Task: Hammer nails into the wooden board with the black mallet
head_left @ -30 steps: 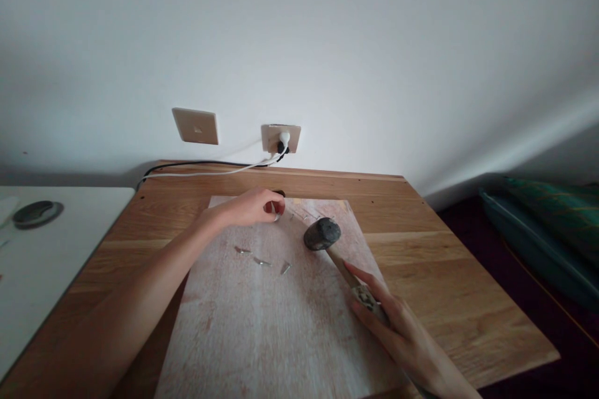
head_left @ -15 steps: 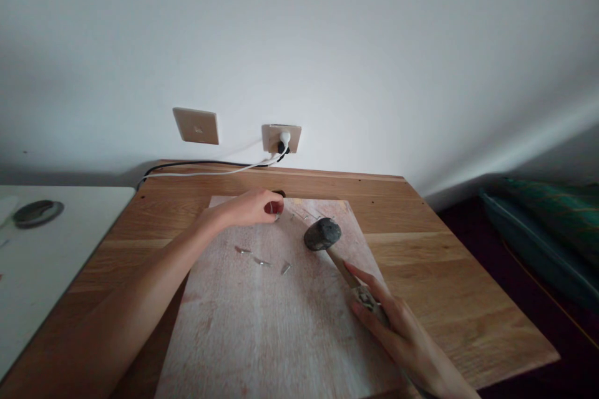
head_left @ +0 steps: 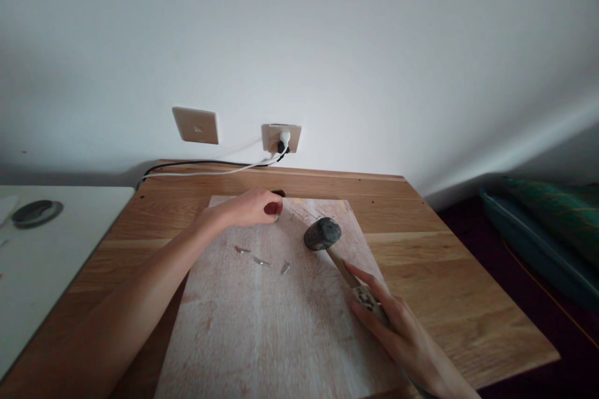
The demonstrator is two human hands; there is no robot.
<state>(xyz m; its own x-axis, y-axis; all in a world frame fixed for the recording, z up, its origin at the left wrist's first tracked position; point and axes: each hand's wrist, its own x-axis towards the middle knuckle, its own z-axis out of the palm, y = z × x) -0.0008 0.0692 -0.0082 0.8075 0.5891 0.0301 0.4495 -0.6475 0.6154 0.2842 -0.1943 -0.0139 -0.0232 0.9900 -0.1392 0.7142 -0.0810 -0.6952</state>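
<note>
one mallet [head_left: 322, 234] is gripped by its handle in the right hand [head_left: 400, 327], long axis slanted over the board [head_left: 262, 336], its head pointed away and leftward, near the left hand [head_left: 261, 206]. the left fingers are curled near the board's far edge; whether anything is pinched cannot be told. three small clear bits [head_left: 262, 262] are seen closer in.

Left forearm [head_left: 145, 287] bare, in from lower left, angled up toward centre. Left hand [head_left: 255, 207] reaches farther out, knuckles up, fingers curled round into a loop; can't tell if the tips meet. Right hand [head_left: 402, 324] nearer the body, in from bottom right, gripping, index finger [head_left: 372, 280] and thumb [head_left: 369, 321] pointing forward-left. Other right fingers hidden. Hands well apart.
</note>
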